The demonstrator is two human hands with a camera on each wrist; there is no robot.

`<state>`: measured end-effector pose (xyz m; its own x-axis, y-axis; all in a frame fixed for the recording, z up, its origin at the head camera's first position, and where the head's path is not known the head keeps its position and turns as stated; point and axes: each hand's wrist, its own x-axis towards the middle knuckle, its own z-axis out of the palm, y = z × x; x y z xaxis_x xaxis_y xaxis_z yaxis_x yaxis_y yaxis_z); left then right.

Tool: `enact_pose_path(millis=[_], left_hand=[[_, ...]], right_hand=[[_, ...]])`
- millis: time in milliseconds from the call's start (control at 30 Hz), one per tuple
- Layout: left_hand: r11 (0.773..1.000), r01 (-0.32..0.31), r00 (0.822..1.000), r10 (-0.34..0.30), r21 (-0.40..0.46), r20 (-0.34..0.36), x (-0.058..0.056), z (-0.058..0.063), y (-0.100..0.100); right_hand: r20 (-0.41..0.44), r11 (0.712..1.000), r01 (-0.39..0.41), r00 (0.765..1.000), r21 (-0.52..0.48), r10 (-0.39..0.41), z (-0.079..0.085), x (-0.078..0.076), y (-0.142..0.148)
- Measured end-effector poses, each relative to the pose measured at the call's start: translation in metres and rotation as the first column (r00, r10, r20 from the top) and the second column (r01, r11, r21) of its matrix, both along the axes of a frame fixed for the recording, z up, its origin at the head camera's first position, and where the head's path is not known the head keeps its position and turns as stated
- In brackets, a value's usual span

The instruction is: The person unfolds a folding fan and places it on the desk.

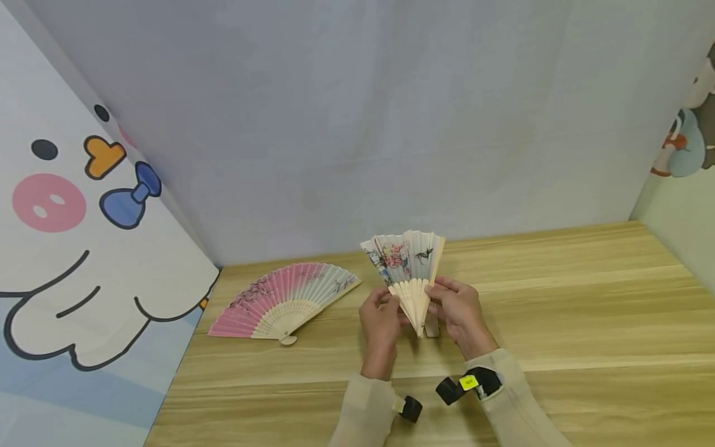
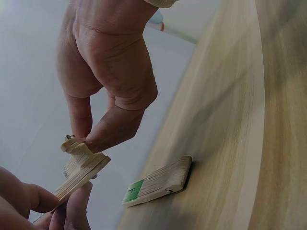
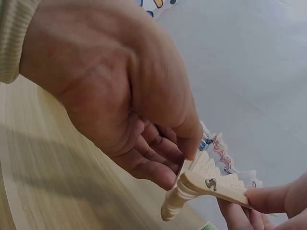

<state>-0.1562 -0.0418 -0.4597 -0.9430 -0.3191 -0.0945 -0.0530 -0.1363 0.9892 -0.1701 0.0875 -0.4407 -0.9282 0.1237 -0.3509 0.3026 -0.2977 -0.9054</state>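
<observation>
A partly spread white floral fan with wooden ribs (image 1: 409, 267) is pinched by the left hand (image 1: 380, 320) and the right hand (image 1: 460, 310).

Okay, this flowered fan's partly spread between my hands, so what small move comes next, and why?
Probably ease your right hand outward while the left hand holds steady: the flowered fan is only partly spread, both hands grip it, and the pink fan nearby lies opened wide.
</observation>
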Motion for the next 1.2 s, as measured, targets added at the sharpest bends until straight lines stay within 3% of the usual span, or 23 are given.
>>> enact_pose_path(millis=[700, 1200], left_hand=[[0.988, -0.081, 0.997, 0.081, 0.131, 0.004, -0.0012, -0.0013, 0.0005], [0.950, -0.194, 0.979, 0.202, 0.243, -0.007, -0.0041, 0.0010, 0.0051]], right_hand=[[-0.026, 0.994, 0.094, 0.995, -0.063, -0.096, 0.0016, 0.0012, 0.0016], [-0.057, 0.966, 0.205, 0.975, -0.160, -0.216, 0.0023, 0.0011, 0.0004]])
